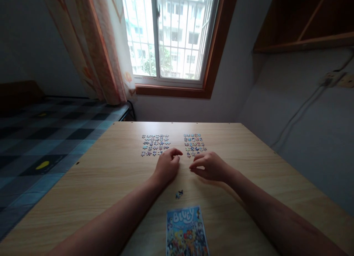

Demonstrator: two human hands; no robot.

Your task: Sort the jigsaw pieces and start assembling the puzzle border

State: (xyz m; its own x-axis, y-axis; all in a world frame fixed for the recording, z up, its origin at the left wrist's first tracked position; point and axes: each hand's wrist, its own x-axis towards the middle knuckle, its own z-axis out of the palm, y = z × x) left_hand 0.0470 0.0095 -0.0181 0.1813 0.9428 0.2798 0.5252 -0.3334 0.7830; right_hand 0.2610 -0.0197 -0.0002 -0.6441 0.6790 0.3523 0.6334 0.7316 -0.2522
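Loose jigsaw pieces lie in two groups of rows on the table, a left group (155, 143) and a right group (195, 143). Beside the near right corner of the left group rests my left hand (168, 163), fingers loosely bent, thumb and forefinger apart with nothing seen between them. My right hand (211, 166) is just nearer than the right group, its thumb and fingertips brought together; anything in that pinch is too small or hidden to make out. A small cluster of jigsaw pieces (179, 194) lies between my forearms.
A picture sheet (187, 232) marked "Bluey" lies at the near side of the wooden table (110, 197). On the left is a bed with a checked cover (69, 119). A window (177, 38) and curtain (96, 45) are beyond, and a shelf (304, 44) hangs at right.
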